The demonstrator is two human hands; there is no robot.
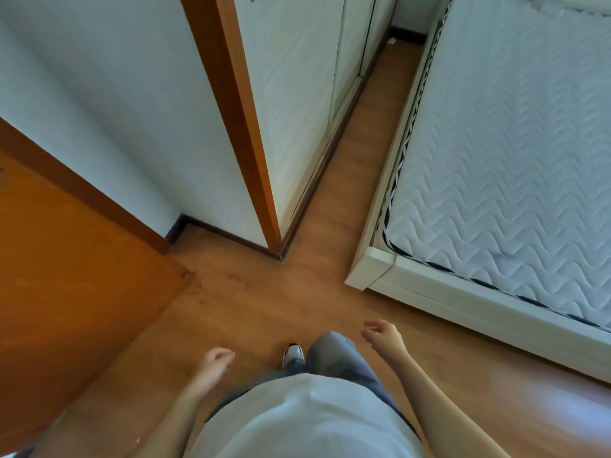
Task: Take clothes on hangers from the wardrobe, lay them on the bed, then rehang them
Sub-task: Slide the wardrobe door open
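1. Head view, far left: an orange door [66, 259] stands over the wood floor [264, 292].
2. Left hand [216, 358] hangs low by the hip, fingers loosely curled, holding nothing.
3. White wardrobe [297, 110] stands ahead, doors looking closed, with orange trim on its near corner.
4. Right hand [383, 335] hovers above the floor, fingers relaxed and apart, holding nothing.
5. Bed [512, 160] lies at right, with a floor strip between it and the wardrobe.

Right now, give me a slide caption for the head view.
Left hand and right hand empty, facing closed wardrobe beside bare bed.
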